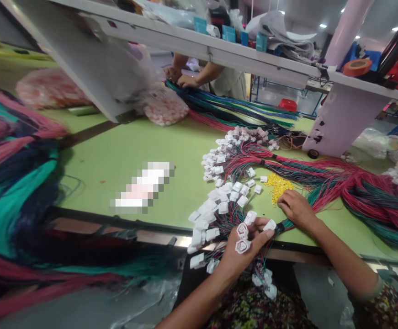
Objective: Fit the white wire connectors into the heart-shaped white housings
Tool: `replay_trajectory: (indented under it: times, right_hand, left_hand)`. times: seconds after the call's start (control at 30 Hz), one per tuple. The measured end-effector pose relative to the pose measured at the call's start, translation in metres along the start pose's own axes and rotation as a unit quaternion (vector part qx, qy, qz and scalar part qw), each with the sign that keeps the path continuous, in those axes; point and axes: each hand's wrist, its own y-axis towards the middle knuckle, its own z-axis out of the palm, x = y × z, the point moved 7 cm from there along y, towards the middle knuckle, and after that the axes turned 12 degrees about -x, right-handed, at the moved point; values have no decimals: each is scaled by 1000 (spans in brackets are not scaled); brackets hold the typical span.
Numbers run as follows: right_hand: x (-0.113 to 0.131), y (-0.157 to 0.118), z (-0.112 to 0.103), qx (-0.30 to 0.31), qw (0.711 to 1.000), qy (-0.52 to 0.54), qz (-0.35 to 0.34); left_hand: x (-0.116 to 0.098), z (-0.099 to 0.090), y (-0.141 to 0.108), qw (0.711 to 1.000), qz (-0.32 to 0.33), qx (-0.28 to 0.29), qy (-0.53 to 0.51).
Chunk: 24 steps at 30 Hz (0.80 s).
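Partly, white connectors (205,212) overhang the table edge (308,247).

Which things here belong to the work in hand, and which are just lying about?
Likely part of the work:
left hand, holding a white connector
right hand, at the yellow pieces
wire bundles

Seemingly just lying about:
orange roll
blue pieces on the shelf
red object beyond the table

No text or number is readable on the white connectors (213,234) at lower centre or the papers (270,26) on the shelf (171,40), upper right.
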Motion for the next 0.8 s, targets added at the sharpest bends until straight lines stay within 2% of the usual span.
replay_trajectory:
  times: [0.2,0.63,0.8]
  right_hand:
    - [0,-6,-1,18,1000,21,-2]
    - [-3,-11,-7,-18,998,56,15]
    - [8,-8,-8,-27,996,81,23]
  left_hand:
    - [0,0,0,1000,0,-2,-1]
    - [2,-1,0,1000,6,2,5]
    - [-2,-1,-1,1000,11,-8,4]
